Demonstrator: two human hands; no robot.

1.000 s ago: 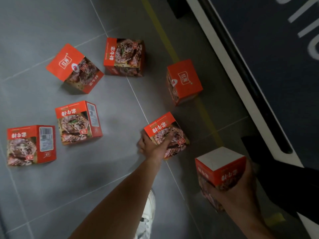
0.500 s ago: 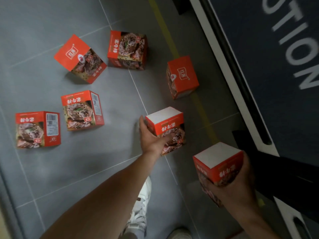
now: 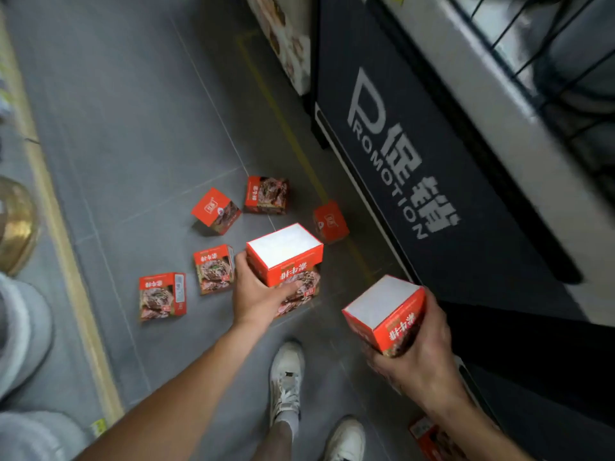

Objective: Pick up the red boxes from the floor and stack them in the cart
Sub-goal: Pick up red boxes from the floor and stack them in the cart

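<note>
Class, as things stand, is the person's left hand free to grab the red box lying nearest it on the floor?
Probably not yet. The left hand already grips a lifted red box, so though the floor box lies beside it unobstructed, the fingers are occupied.

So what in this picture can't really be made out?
- Cart: head view shows only wire mesh at the top right edge; its inside is cut off.
- Box at the bottom edge: partly hidden by the right hand's forearm.
- Small print on floor boxes: too small.
</note>
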